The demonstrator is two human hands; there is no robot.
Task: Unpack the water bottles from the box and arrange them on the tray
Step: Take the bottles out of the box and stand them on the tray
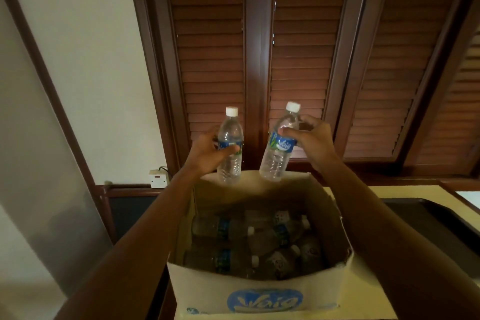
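An open cardboard box with a blue logo stands in front of me. Several clear water bottles lie on their sides inside it. My left hand grips one upright bottle with a white cap and blue label, held above the box's far edge. My right hand grips a second bottle, tilted slightly right, also above the far edge. A dark tray lies to the right of the box, partly hidden by my right forearm.
The box and tray rest on a pale yellow tabletop. Brown louvred shutters fill the wall behind. A white wall socket with a cable sits at the left, above a dark wooden rail.
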